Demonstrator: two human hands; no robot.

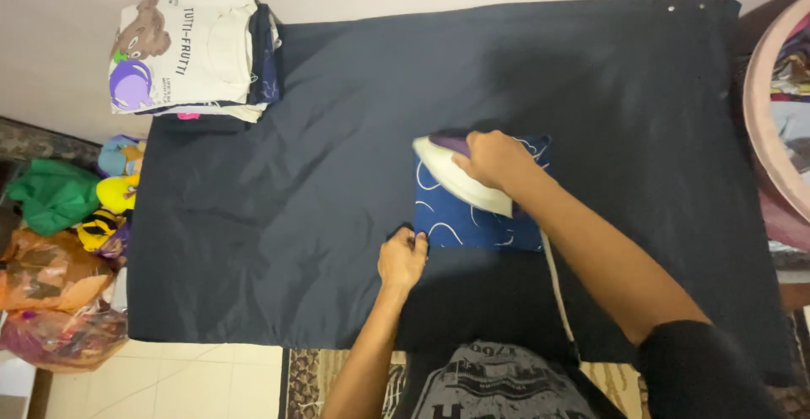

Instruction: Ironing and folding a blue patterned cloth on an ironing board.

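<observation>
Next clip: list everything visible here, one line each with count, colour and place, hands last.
Ironing cloth: one, dark navy, spread over the floor, filling most of the view.
Folded cloth: one, blue with white curved lines, on the ironing cloth near its middle.
Iron: one, white with purple top, on the folded cloth.
Cord: one, white, running from the iron toward the person.
Stack of folded clothes: one, mostly white and navy, top left corner.
Bags and toys: several, green, orange, yellow, left edge.
Basket: one, pink rim, right edge.
Left hand: pinning the folded cloth's lower left corner.
Right hand: grip closed on the iron.
</observation>
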